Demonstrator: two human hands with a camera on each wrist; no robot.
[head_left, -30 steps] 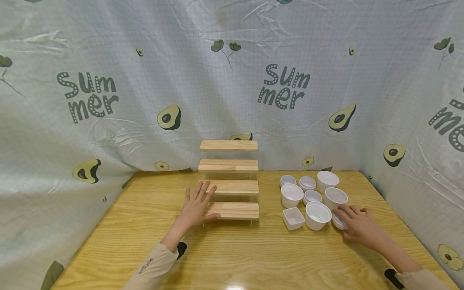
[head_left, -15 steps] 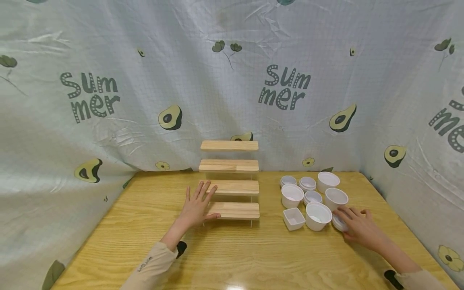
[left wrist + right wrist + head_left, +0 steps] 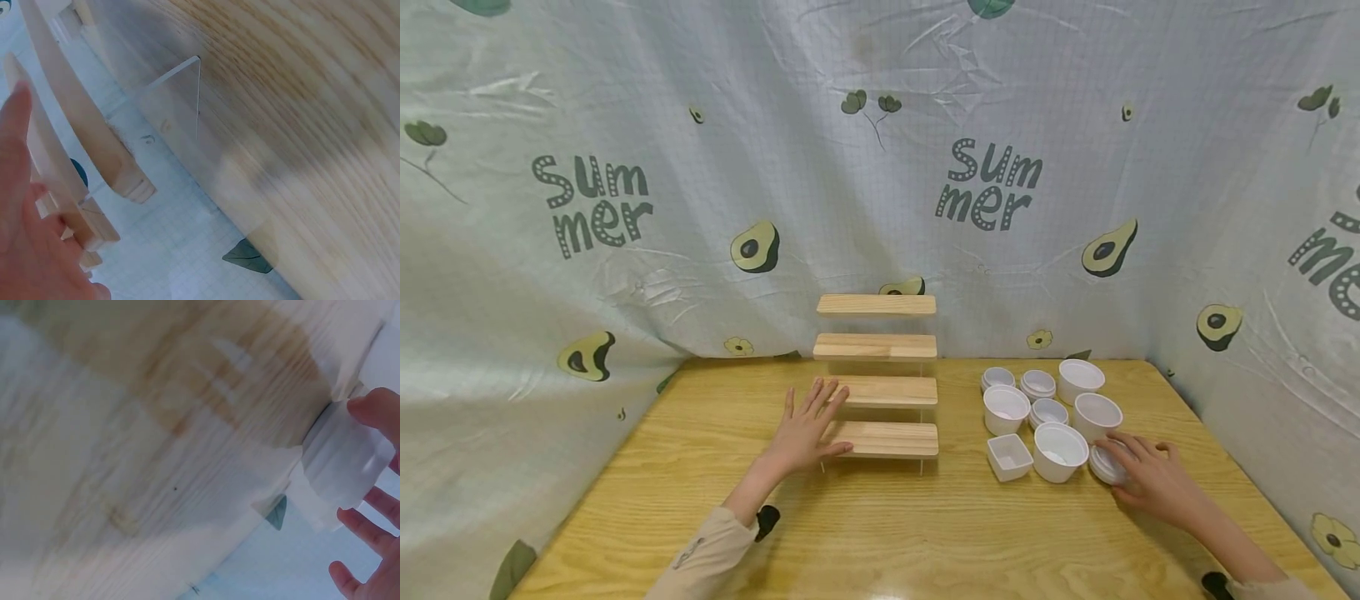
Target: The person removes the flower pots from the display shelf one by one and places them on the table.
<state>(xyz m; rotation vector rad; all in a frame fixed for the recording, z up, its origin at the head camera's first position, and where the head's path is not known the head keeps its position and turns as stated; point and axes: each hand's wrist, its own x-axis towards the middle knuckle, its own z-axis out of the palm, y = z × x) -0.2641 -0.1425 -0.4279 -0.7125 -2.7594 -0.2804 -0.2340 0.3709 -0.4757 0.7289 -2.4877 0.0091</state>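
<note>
My left hand (image 3: 797, 437) rests at the left ends of the two lower boards of a four-step wooden display stand (image 3: 891, 437), fingers spread. The stand's clear side panel (image 3: 175, 100) shows in the left wrist view. On the right, my right hand (image 3: 1157, 483) holds a low round white tub (image 3: 1107, 465) between thumb and fingers. In the right wrist view the thumb lies on one side of that tub (image 3: 344, 453), with fingers at the opposite side and the outer ones spread off it. Part of the tub is hidden under the hand in the head view.
Left of and behind the held tub stand several white cups (image 3: 1060, 450) and low tubs (image 3: 1048, 412), packed close together. A square white cup (image 3: 1010, 456) is at the group's front left. A printed cloth (image 3: 820, 183) hangs around the wooden table (image 3: 880, 533).
My right hand has shifted slightly right and toward me, so more of the low tub shows. My left hand stays on the stand. The head view has tilted a little.
</note>
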